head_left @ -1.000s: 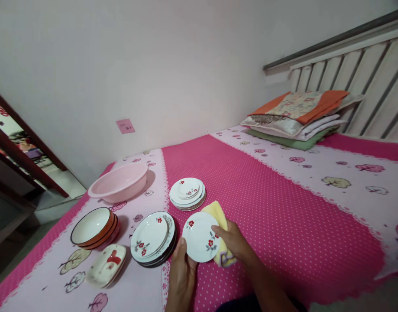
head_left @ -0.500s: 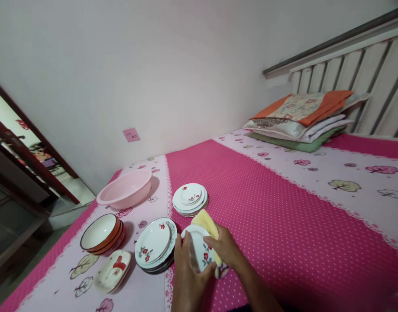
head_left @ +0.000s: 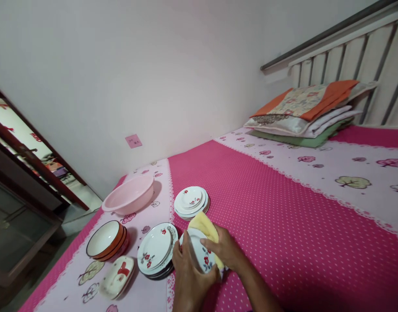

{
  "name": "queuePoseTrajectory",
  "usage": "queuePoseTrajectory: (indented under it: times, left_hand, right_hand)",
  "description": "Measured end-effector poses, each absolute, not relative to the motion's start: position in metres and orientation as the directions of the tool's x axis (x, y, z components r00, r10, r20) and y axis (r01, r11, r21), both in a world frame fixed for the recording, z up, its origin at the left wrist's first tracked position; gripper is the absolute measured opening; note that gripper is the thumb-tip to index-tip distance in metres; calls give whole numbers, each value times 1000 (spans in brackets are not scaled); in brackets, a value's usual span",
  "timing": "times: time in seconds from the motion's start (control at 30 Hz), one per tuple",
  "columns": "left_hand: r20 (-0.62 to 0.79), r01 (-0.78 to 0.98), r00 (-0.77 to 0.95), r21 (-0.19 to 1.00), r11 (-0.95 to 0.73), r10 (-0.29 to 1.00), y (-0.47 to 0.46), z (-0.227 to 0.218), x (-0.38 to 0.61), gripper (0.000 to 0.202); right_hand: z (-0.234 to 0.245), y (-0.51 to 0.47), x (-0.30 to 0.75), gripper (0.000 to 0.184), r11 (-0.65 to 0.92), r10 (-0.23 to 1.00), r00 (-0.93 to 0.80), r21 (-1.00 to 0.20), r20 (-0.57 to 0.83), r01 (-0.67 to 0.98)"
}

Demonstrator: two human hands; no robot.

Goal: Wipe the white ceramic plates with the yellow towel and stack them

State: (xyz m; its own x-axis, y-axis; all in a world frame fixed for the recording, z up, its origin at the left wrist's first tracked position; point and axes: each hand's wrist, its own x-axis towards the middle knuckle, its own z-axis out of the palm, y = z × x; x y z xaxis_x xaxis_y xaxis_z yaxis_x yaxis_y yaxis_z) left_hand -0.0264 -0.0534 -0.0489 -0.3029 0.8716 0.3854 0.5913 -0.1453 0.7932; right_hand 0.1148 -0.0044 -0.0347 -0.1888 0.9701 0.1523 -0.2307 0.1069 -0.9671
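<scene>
A white plate (head_left: 197, 247) with red flowers and grey leaves is tilted between my two hands. My left hand (head_left: 191, 273) grips it from the near left side, thumb and fingers along its rim. At its right edge, my right hand (head_left: 222, 246) holds a yellow cloth (head_left: 203, 224) against the plate, with the thumb on the plate's face. The cloth runs behind the plate, where part of it is hidden. Just left of my left hand is a stack of plates (head_left: 155, 249), dark-edged ones lowest. Beyond my hands sits a second stack of plates (head_left: 190, 201), a small flowered one on top.
The pink patterned bedspread (head_left: 283, 225) lies under everything. At the left are a pink basin (head_left: 129, 195), stacked orange-brown bowls (head_left: 104, 240) and a squarish dish (head_left: 117, 277) with a red figure. Folded bedding and pillows (head_left: 302, 112) lie by the headboard (head_left: 341, 60).
The view has shifted slightly, so the dishes appear a little lower and further right. Both hands keep their hold on the plate and the yellow cloth.
</scene>
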Motion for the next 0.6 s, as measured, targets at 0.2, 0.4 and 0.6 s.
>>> queuePoseTrajectory:
  times: [0.2, 0.4, 0.6]
  left_hand:
    - [343, 439, -234, 872, -216, 910, -56, -34, -37, 106]
    - [136, 425, -15, 897, -117, 991, -41, 5, -58, 111]
    - [187, 758, 98, 622, -195, 977, 41, 57, -68, 100]
  right_hand:
    - [-35, 2, 114, 44, -73, 965, -259, -908, 40, -413]
    - [-54, 20, 117, 32, -173, 980, -118, -981, -162, -87]
    - [-64, 23, 111, 39, -155, 984, -41, -956, -171, 249]
